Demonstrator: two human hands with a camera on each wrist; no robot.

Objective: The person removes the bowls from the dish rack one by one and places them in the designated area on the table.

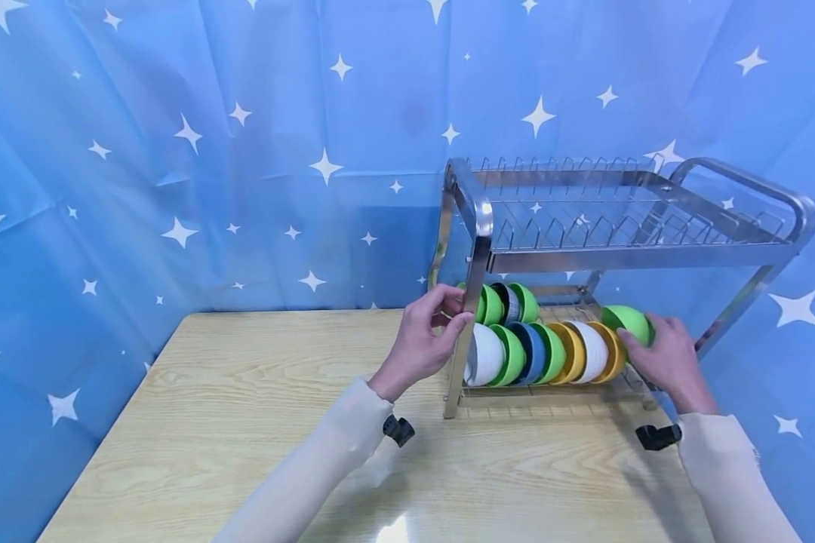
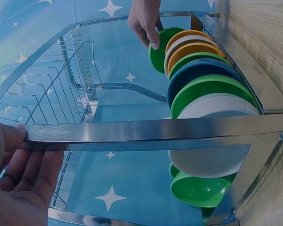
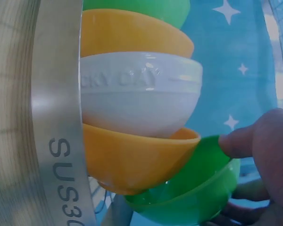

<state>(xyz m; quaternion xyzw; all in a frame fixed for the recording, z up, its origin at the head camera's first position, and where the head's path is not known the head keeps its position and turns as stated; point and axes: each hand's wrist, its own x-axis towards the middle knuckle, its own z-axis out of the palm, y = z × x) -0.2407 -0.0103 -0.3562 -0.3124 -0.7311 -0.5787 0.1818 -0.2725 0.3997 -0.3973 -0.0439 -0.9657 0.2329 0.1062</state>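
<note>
Green bowl (image 1: 626,321), one, was pinched by your right hand (image 1: 667,362) at two o'clock from two yellow bowls (image 1: 616,358); your left hand (image 1: 422,339) gripped one rack post (image 2: 146,134) at their nine o'clock.

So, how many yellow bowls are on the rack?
2. Both are in the lower front row: the left yellow bowl and right yellow bowl, with a white bowl between them. Others may be hidden behind.

a table (image 1: 258,407), seemingly wood, carries a metal rack (image 1: 632,259) holding bowls (image 1: 552,354).
</note>
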